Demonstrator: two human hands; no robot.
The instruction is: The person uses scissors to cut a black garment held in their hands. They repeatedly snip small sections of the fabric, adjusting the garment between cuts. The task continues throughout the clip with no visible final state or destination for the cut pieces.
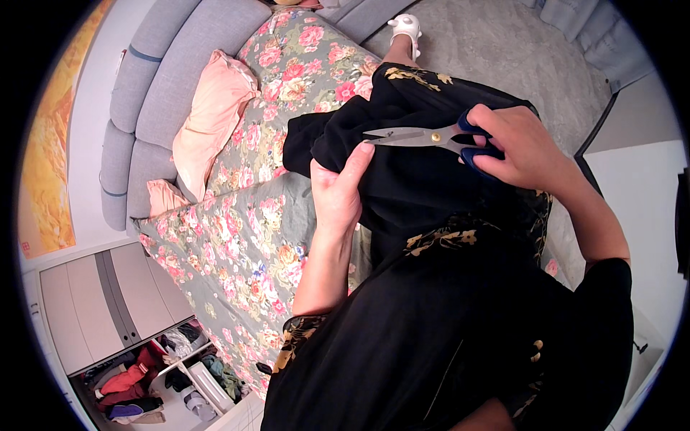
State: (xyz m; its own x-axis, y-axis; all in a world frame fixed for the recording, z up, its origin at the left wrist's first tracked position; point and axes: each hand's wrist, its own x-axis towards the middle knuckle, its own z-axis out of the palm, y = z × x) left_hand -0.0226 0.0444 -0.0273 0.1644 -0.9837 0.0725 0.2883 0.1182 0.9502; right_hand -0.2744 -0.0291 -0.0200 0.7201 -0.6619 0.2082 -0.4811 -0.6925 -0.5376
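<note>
Dark blue handles of a pair of scissors [415, 138] sit around the fingers and thumb of my right hand [523, 145]. The metal blades point left and stand slightly apart, with no cloth plainly between them. My left hand [339, 186] grips a bunched black cloth [372, 178], thumb on top and the other fingers hidden. The thumb tip is at the lower blade's point; whether they touch I cannot tell. The cloth lies over my lap and merges with my black clothing [431, 323], which has gold floral trim.
A bed with a floral cover [259, 237] carries a peach pillow [213, 118] by a grey padded headboard [172, 70]. An open drawer [167, 388] of folded clothes is at lower left. My foot in a white shoe [407, 29] rests near the grey floor [485, 43].
</note>
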